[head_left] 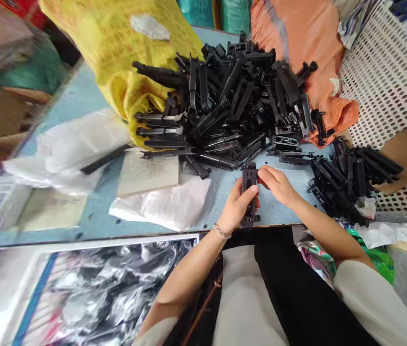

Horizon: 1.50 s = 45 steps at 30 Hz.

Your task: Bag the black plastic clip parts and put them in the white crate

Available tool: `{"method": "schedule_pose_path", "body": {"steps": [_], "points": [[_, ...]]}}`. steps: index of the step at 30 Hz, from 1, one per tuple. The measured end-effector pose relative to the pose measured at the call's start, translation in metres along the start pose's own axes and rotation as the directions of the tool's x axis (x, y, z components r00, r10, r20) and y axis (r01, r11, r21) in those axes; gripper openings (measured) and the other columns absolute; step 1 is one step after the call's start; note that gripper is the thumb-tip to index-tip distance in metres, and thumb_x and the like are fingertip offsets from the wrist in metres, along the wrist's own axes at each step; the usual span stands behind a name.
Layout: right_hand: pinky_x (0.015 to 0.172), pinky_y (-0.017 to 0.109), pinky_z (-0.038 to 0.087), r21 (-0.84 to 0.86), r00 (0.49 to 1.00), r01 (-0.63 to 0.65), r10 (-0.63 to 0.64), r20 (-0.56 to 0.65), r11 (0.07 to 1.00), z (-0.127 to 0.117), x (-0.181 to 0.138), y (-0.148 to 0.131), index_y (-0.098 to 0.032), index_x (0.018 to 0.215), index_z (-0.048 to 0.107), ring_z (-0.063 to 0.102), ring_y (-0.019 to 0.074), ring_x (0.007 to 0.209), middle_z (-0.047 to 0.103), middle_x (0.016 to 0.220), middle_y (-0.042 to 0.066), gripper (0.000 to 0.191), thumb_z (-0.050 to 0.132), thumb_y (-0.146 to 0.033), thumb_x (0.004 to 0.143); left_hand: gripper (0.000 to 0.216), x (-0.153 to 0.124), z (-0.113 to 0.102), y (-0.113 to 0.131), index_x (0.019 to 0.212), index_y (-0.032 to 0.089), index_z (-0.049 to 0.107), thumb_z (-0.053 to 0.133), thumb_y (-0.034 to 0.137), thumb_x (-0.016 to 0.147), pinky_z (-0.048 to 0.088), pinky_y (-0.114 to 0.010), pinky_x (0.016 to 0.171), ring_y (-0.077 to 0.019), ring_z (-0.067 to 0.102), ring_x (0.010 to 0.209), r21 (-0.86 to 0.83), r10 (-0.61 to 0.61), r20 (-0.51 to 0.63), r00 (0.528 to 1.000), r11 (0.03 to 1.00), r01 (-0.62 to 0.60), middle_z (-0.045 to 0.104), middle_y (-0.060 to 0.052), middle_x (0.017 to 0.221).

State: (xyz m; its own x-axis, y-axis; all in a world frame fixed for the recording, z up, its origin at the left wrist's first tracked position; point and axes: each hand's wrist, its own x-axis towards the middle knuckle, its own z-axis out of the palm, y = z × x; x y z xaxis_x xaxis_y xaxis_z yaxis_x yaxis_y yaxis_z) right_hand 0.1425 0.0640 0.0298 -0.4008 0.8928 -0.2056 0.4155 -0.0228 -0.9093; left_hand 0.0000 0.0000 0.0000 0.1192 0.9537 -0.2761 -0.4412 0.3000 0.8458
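— Held where?
— Snug in left hand (pixel 238 205), near the edge of the desk (pixel 98 216): black part (pixel 249 174). By its top, right hand (pixel 277 183); hard to tell if pinching.
— Danger?
— Might fall, if held loosely.

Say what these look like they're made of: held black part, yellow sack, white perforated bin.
Held black part: probably plastic, satin; dark molded look, coated metal possible.
Yellow sack: likely woven plastic; textured, creased.
White perforated bin: likely rigid plastic; regular holes, painted metal possible.
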Motion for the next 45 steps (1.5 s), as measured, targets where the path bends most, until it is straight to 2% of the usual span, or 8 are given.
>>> {"method": "schedule_pose_path", "body": {"steps": [8,13,16,20,25,32,38,45], "points": [[0.069,0.024,0.027,-0.576,0.727,0.675,-0.552,0.409,0.461,0.021,-0.039,0.014,-0.016,0.086,0.062,0.042,0.0069,0.076,0.061,0.081,0.004,0.036,0.047,-0.047,0.094,0.067,-0.001,-0.021,0.023,0.114,0.015,0.057,0.082,0.059,0.07,0.041,-0.02,0.048,-0.0087,0.052,0.058,-0.186,-0.078,-0.049,0.996,0.98,0.068,0.057,0.002,0.077],[0.066,0.019,0.031,-0.371,0.895,0.351,-0.192,0.402,0.86,0.04,-0.046,0.02,-0.013,0.085,0.057,0.042,0.0029,0.069,0.058,0.077,0.002,0.055,0.026,-0.057,0.097,0.055,-0.011,-0.019,0.014,0.107,0.015,0.059,0.075,0.059,0.079,0.041,-0.021,0.053,-0.0084,0.051,0.061,-0.066,0.04,-0.137,0.99,0.997,-0.049,0.057,0.0,0.081],[0.059,0.015,0.032,-0.171,0.831,0.017,0.082,0.55,0.985,0.043,-0.049,0.02,-0.012,0.094,0.054,0.039,0.0003,0.057,0.05,0.066,-0.002,0.068,0.01,-0.064,0.094,0.05,-0.02,-0.023,0.006,0.102,0.015,0.06,0.077,0.056,0.079,0.046,-0.022,0.06,-0.0098,0.054,0.067,0.125,0.266,-0.174,0.948,0.961,-0.247,0.06,-0.002,0.086],[0.068,0.017,0.036,-0.386,0.882,0.315,-0.116,0.457,0.867,0.034,-0.046,0.017,-0.013,0.096,0.058,0.048,0.0025,0.072,0.062,0.085,0.003,0.059,0.027,-0.063,0.094,0.057,-0.018,-0.027,0.006,0.111,0.016,0.059,0.075,0.06,0.078,0.044,-0.022,0.054,-0.0091,0.053,0.062,-0.02,0.072,-0.195,0.978,0.997,-0.077,0.061,-0.001,0.086],[0.065,0.022,0.031,-0.537,0.715,0.699,-0.453,0.533,0.472,0.029,-0.039,0.018,-0.016,0.085,0.062,0.046,0.0068,0.073,0.063,0.081,0.005,0.05,0.035,-0.055,0.096,0.068,-0.015,-0.018,0.01,0.121,0.015,0.057,0.079,0.059,0.074,0.043,-0.02,0.052,-0.0085,0.052,0.062,-0.114,-0.074,-0.208,0.975,0.992,0.051,0.061,-0.001,0.088],[0.07,0.014,0.044,-0.21,0.821,0.019,0.105,0.562,0.978,0.038,-0.044,0.015,-0.013,0.102,0.066,0.055,0.0001,0.067,0.066,0.08,0.001,0.071,0.016,-0.063,0.095,0.057,-0.019,-0.021,0.007,0.108,0.02,0.05,0.082,0.052,0.073,0.051,-0.024,0.061,-0.0112,0.057,0.061,0.111,0.163,-0.292,0.942,0.984,-0.136,0.06,0.002,0.077],[0.091,0.024,0.045,-0.701,0.996,0.082,-0.076,0.041,0.708,-0.021,-0.012,0.04,-0.021,0.121,0.064,0.055,0.0127,0.108,0.065,0.117,0.009,0.05,0.034,-0.052,0.097,0.054,0.0,-0.083,-0.015,0.113,0.019,0.058,0.069,0.057,0.077,0.058,-0.037,0.084,-0.0267,0.067,0.104,0.225,0.049,-0.485,0.873,0.972,0.07,0.069,-0.008,0.111],[0.114,0.05,0.037,-0.886,0.948,-0.252,-0.084,-0.306,0.389,-0.097,0.036,0.094,-0.021,0.148,0.042,0.037,0.0308,0.137,0.045,0.148,0.016,0.061,0.054,-0.024,0.088,0.063,0.007,-0.102,-0.066,0.146,0.013,0.049,0.047,0.05,0.095,0.025,-0.047,0.125,-0.0303,0.041,0.143,0.74,0.334,-0.254,0.908,0.672,-0.041,0.048,-0.017,0.149]]}}
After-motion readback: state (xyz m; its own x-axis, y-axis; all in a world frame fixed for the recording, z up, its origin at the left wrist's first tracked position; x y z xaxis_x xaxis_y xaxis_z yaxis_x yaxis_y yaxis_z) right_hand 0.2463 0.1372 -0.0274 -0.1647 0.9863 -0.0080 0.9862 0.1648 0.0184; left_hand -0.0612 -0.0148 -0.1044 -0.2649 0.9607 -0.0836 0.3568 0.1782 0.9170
